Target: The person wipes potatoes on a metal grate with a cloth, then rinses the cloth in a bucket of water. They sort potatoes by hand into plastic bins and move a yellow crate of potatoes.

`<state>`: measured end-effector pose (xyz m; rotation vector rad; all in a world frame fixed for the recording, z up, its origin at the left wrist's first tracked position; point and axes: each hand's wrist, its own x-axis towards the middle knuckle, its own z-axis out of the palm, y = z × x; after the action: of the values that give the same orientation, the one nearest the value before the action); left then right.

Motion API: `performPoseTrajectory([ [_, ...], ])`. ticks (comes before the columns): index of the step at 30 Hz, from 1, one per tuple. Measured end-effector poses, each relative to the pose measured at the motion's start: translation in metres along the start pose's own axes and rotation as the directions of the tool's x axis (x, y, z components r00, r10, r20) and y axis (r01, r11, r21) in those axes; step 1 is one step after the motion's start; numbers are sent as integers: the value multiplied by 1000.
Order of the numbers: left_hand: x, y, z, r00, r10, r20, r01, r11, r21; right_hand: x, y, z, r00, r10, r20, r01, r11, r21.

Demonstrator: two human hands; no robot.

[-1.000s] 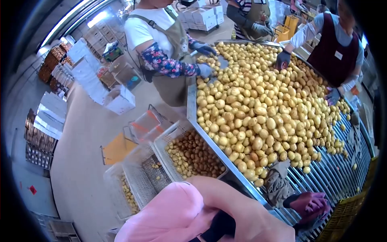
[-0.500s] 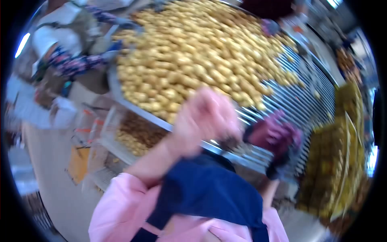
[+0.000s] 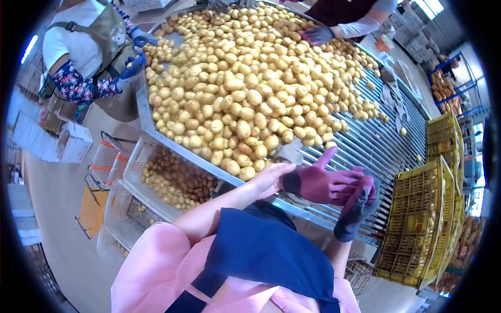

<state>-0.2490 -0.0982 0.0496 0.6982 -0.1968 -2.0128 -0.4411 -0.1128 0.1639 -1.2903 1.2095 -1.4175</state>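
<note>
Between bare left hand (image 3: 270, 180) and gripping, gloved right hand (image 3: 361, 197): purple glove (image 3: 321, 183).

In my head view, I identify a pink garment (image 3: 148, 261) with short sleeves, seen at 7 and 5 o'clock. A plain navy apron (image 3: 276, 250) covers the front at 6 o'clock. Its navy strap (image 3: 206, 284), toward 7 o'clock, carries a thin metal buckle (image 3: 211, 299). The right hand (image 3: 364, 201), at 4 o'clock, wears a purple glove with a dark grey cuff (image 3: 345, 229). The left hand (image 3: 272, 178) is bare.
</note>
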Motion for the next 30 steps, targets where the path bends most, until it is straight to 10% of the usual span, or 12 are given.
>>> performPoseTrajectory([
  [5, 20, 6, 4, 990, 79, 115, -38, 945, -325, 44, -1, 5, 940, -335, -58, 262, 823, -503],
  [8, 37, 0, 11, 980, 68, 186, 12, 919, -395, 31, 20, -5, 988, 122, 99, 7, 593, -805],
  [15, 34, -20, 26, 981, 171, -87, -174, 984, -26, -4, 41, 49, 924, 132, 358, 292, 359, -887],
  [17, 40, -18, 11, 892, 440, -102, -297, 742, 601, -2, 41, 52, 905, 81, 418, 375, 313, -873],
  [18, 40, -8, 4, 846, 533, -23, -193, 345, 919, 0, 40, 55, 888, 49, 458, 425, 294, -856],
  [20, 27, 0, 8, 984, 179, 18, 10, -156, 988, 6, 32, 68, 785, -85, 614, 602, 343, -721],
  [22, 33, 9, -6, 695, 408, 592, -642, -17, 766, 0, 37, 79, 718, -198, 667, 696, 217, -685],
  [24, 25, 67, 27, 980, -11, 201, -135, 702, 700, -2, 33, 76, 760, -120, 638, 635, 345, -692],
  [25, 28, 76, 7, 979, 74, 189, -161, 848, 504, -3, 40, 78, 772, -135, 621, 625, 342, -702],
  [27, 35, 81, -4, 979, 124, 160, -167, 942, 291, -14, 53, 85, 814, -55, 578, 434, 719, -542],
  [29, 45, 80, -5, 993, -52, -105, -24, 783, -621, -17, 47, 88, 821, -47, 568, 410, 740, -532],
  [30, 50, 76, -4, 993, -65, -101, -11, 789, -615, -19, 40, 90, 821, -35, 571, 393, 760, -518],
])
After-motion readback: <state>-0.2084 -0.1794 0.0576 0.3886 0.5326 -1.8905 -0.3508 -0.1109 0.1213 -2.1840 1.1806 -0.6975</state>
